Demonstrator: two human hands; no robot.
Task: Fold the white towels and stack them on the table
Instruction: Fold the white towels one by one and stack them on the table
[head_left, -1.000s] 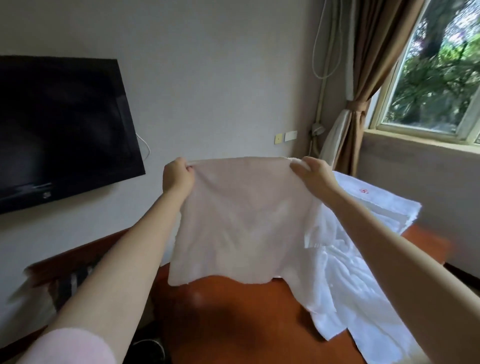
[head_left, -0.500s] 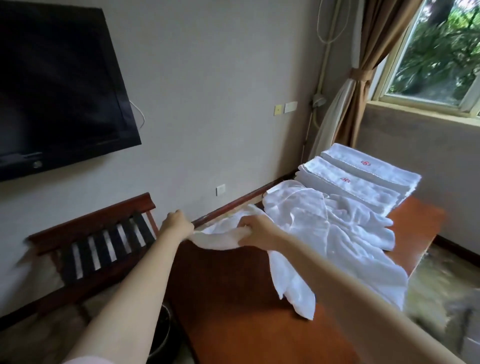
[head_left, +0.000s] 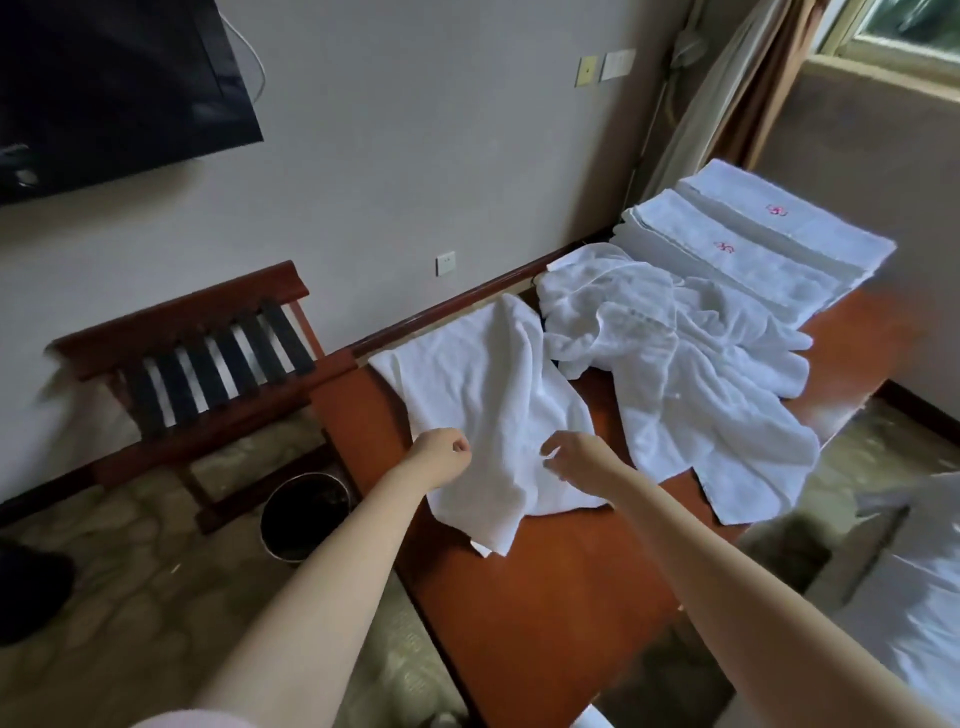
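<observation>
Now left hand and right hand curl fingers over one towel, grasp unclear.

Bare table near edge; crumpled towel pile blocks right.

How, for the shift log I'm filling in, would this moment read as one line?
towel: laid on table | left hand, right hand: over it, grip unclear | towel pile: unfolded | folded towels: far end

A dark television hangs on a pale wall above a slatted wooden luggage rack and a round bin on the patterned floor; a brown curtain hangs beside a daylit window.
</observation>
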